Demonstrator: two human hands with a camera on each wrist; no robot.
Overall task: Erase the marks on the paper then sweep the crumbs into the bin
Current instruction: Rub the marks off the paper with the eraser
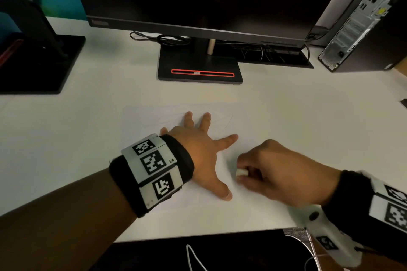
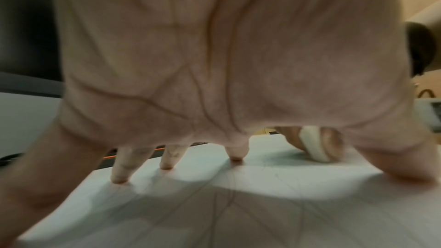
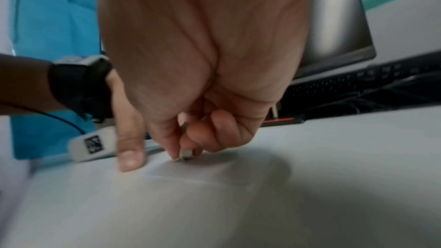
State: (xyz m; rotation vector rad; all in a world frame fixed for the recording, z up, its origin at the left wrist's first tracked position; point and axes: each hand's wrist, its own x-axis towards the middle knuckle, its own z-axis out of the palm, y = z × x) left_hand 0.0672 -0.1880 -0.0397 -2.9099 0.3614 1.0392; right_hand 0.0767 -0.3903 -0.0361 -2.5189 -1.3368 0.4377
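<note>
A white sheet of paper (image 1: pixel 143 121) with faint pencil lines (image 2: pixel 229 197) lies flat on the white desk. My left hand (image 1: pixel 198 149) presses on it with fingers spread straight, fingertips (image 2: pixel 120 178) down on the sheet. My right hand (image 1: pixel 268 171) pinches a small white eraser (image 1: pixel 241 171) between thumb and fingers, its end touching the paper (image 3: pixel 214 173) just right of my left thumb. The eraser (image 2: pixel 315 146) shows past my left palm, and its tip (image 3: pixel 186 153) shows under my right hand. No bin is in view.
A black monitor stands behind the paper on its base (image 1: pixel 200 66) with a red slot. A second stand (image 1: pixel 39 61) is at the left, a computer tower (image 1: pixel 361 22) at the back right, cables (image 1: pixel 167 39) between. The desk's front edge (image 1: pixel 198 235) is close below my wrists.
</note>
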